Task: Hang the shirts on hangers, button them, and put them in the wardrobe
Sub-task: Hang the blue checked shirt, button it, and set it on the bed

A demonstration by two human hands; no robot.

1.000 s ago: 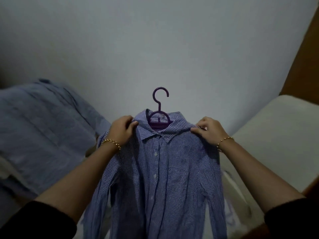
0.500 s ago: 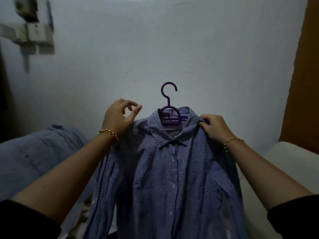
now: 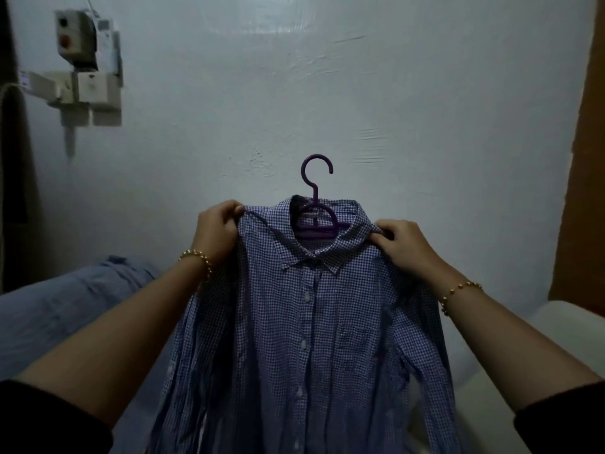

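A: A blue-and-white gingham shirt (image 3: pixel 311 322) is held up at the middle of the view, in front of a pale wall (image 3: pixel 360 93).

B: And a purple hanger (image 3: pixel 316 224) is seen inside the collar, its hook standing upright and free above the neckline.

A: The left hand (image 3: pixel 217 229) is closed on the shirt's shoulder. The cloth is pinched between thumb and curled fingers and drawn out to a small point.

B: The same is seen opposite. The right hand (image 3: pixel 402 244) is curled over the other shoulder, just beside the collar, with a fold of fabric nipped under the fingertips.

A: The shirt is borne in the air by those two grips. The shirt's own sleeves are left hanging at either side, and the hem is cut off by the lower edge.

B: The front is seen lying shut along the placket, with a row of white buttons (image 3: pixel 306 296) running down it. The collar is parted at the very top.

A: Gold bead bracelets (image 3: pixel 196 260) are worn on both wrists, and black cuffs (image 3: pixel 49 417) are seen at the bottom corners.

B: Now the surroundings. A blue cloth (image 3: pixel 65 306) is spread low on the left, and a white cushioned surface (image 3: pixel 540 355) lies low on the right.

A: A brown wooden panel (image 3: pixel 589 158) is seen along the right edge, and grey switch boxes (image 3: pixel 85 70) are mounted high on the wall at the left.
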